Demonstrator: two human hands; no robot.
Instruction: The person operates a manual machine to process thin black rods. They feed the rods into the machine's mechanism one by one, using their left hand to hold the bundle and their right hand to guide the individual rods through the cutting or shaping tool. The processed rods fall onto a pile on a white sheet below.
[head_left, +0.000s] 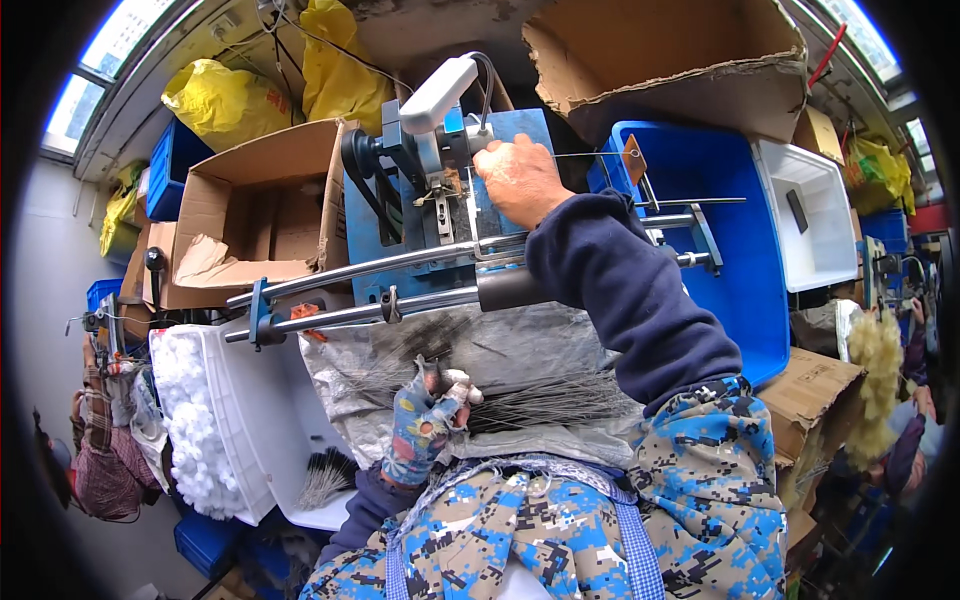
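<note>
A worn, flowered glove with torn fingers covers my left hand (425, 415), low over my lap with its fingers curled; what they hold, if anything, is hidden. Right beside it lies a bundle of thin metal wires (550, 403) on a grey plastic sheet (470, 340). My bare right hand (522, 180) is up at a blue bench machine (365, 225), its fingers bent around something out of sight next to the metal head. From behind that hand a thin wire (585, 155) runs right to a small brown plate (634, 158). Two steel rods (430, 300) cross in front.
At left stand an open cardboard box (255, 190) and a white bin (265, 400) with white tufts (195, 420) and dark-bristled brushes (325, 475). To the right are a blue tub (740, 300) and a white tray (810, 215). Other people work at both sides.
</note>
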